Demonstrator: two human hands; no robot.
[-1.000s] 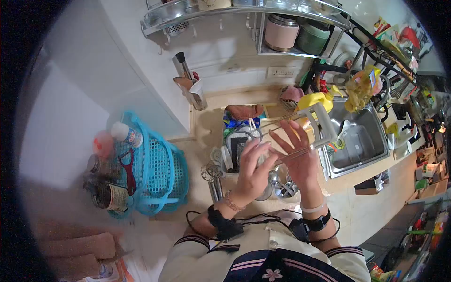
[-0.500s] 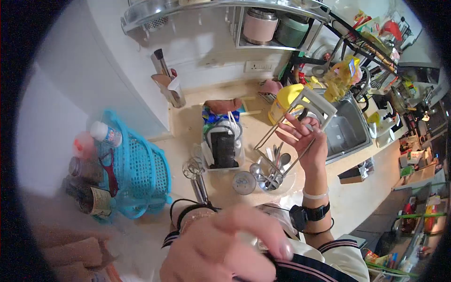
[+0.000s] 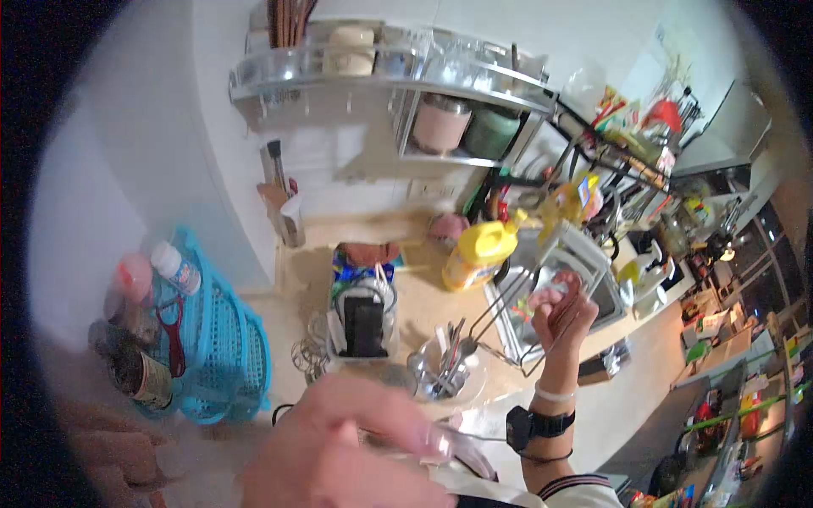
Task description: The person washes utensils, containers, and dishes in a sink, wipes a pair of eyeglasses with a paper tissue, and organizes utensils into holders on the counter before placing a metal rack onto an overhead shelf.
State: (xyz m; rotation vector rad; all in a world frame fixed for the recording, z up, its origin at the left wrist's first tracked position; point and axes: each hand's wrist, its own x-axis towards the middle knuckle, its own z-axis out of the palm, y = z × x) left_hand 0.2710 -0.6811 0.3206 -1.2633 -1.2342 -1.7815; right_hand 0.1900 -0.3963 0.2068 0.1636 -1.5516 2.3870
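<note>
My right hand point(image 3: 562, 315) has its fingers curled round a wire rack point(image 3: 500, 313) with a pale plastic frame, held above the front of the sink point(image 3: 605, 317). Below and left of it stands a clear container point(image 3: 453, 385) of spoons and other metal utensils. Very close to the camera, at the bottom, my left hand point(image 3: 347, 449) is large and blurred with bent fingers; whatever it grips is hidden. A yellow jug point(image 3: 483, 254) stands left of the sink. A white tray point(image 3: 362, 354) bears a black object point(image 3: 364, 326) and packets.
On the left is a blue basket point(image 3: 224, 339) with bottles and jars beside it. A wall shelf point(image 3: 339, 72) carries a pink canister point(image 3: 441, 123) and a green canister point(image 3: 494, 133). Behind the sink runs a dark rack point(image 3: 622, 161) with packets and utensils.
The view has tilted up, so the counter sits lower in it. My right hand has closed from spread fingers, and the rack has turned over the sink. My left hand has moved down and left.
</note>
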